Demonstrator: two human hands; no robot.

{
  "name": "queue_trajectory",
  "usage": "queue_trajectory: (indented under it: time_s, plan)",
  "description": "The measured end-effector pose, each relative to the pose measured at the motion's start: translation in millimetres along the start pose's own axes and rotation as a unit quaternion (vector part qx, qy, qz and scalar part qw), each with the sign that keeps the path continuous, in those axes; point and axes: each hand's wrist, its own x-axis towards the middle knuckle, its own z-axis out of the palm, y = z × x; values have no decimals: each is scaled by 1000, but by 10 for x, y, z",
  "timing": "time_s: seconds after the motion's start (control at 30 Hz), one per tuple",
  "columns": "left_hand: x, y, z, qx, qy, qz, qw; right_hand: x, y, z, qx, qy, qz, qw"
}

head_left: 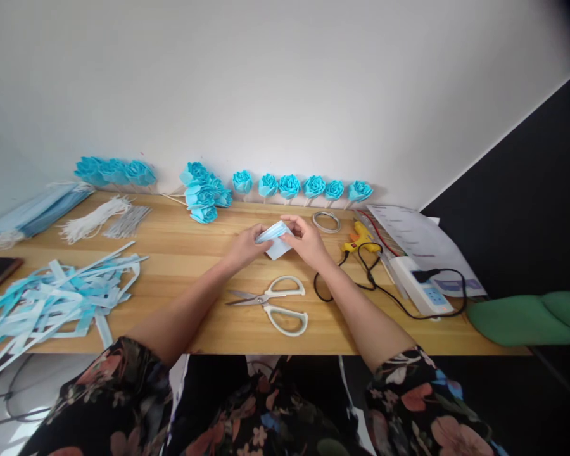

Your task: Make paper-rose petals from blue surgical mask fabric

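A folded piece of light blue face mask material (pixel 278 243) is held between both hands above the middle of the table. My left hand (pixel 248 246) pinches its left side. At its right, my right hand (pixel 305 239) grips it with thumb and fingers, some fingers curled behind the upper edge. Nearer to me lie scissors (pixel 268 303) with white handles, blades parted and pointing left. Behind the hands, several blue flowers (pixel 289 186) on thin sticks lean against the wall.
Cut blue strips (pixel 61 301) pile up at left, near white ear loops (pixel 95 218), grey wire strips (pixel 127 221) and stacked masks (pixel 38 212). At right are a wire coil (pixel 327 221), a yellow glue gun (pixel 360 237), a power strip (pixel 422 288), printed paper (pixel 422 240) and a green object (pixel 527 318).
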Motion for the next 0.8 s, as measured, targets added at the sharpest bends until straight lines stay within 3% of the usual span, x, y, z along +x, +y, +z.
queue_trajectory:
  time_s: [0.17,0.33,0.43,0.63,0.8]
  plan:
    - [-35,25,24,68,25,63,995,-72,-196,34,-113,8,-60,992]
    - [-15,-18,62,-150,37,6,988,-85,-253,20,-92,9,-60,994]
    - [-4,-45,76,-201,26,-5,979,-55,-162,2,-71,-8,-38,997]
    - [55,-208,69,-56,30,6,998,-18,18,0,-87,-46,15,995]
    - [72,-248,65,-22,27,17,999,-21,6,-3,-109,-52,19,993]
